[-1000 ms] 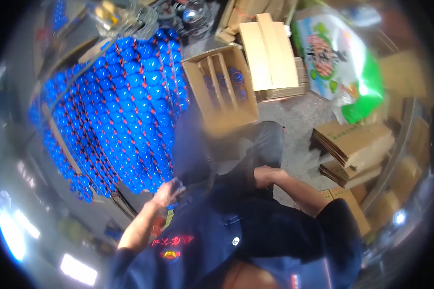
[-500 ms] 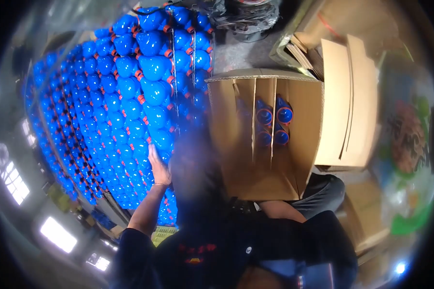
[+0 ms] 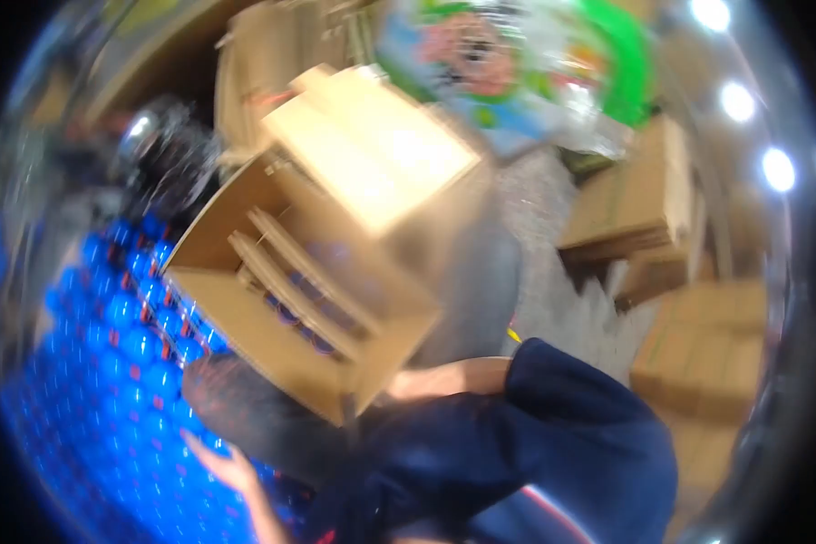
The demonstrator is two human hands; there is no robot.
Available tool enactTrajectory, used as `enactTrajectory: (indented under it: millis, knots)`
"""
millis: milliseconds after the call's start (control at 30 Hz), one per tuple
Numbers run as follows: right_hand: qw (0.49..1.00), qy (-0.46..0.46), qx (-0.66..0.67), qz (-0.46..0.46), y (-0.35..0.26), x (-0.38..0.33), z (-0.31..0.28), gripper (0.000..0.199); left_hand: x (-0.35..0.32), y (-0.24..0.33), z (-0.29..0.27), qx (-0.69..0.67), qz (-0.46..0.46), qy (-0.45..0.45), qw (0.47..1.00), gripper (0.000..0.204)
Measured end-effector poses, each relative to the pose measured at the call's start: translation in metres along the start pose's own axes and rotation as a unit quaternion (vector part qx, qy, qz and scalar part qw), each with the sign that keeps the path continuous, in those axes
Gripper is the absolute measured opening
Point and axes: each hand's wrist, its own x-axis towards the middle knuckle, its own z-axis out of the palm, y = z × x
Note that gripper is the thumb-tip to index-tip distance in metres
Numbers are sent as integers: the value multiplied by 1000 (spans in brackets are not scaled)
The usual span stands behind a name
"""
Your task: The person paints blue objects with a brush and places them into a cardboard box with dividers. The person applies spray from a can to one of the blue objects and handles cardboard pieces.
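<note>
While left hand (image 3: pixel 222 467) fingers spread on blue caps (image 3: pixel 109 363) | brown divided carton (image 3: pixel 322 272) above | right hand hidden

A divided carton (image 3: pixel 317 272) stands centre, bottles (image 3: pixel 290 313) in its compartments. Left of it spreads a mass of capped bottles (image 3: pixel 100 363), a hand (image 3: pixel 222 467) on them. Right, seemingly flattened cartons (image 3: pixel 635 208) lie stacked.

Ahead of you lie flattened cardboard stacks (image 3: pixel 639 204) on the right, a green printed plastic bag (image 3: pixel 526 63) behind, and bright ceiling lights (image 3: pixel 775 168).
</note>
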Motion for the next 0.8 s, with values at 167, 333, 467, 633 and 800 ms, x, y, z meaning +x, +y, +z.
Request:
enactTrajectory:
  millis: [167, 333, 467, 633, 800]
  knots:
    - [983, -29, 105, -146, -35, -91, -70, 43, -7, -10, 19, 34, 92, 33, 995, 72]
    - [821, 483, 221, -211, -15, -263, -219, 25, 26, -22, 11, 149, 77, 227, 959, 61]
    - [332, 916, 101, -203, 97, -348, -355, 25, 99, 135, -25, -30, 188, 280, 941, 62]
    - [712, 698, 19, 69, 89, -298, -418, 44, 102, 399, -21, -279, 380, 33, 881, 65]
    - [809, 539, -234, -25, 7, -216, -366, 26, 69, 560, 49, -439, 351, -282, 778, 91]
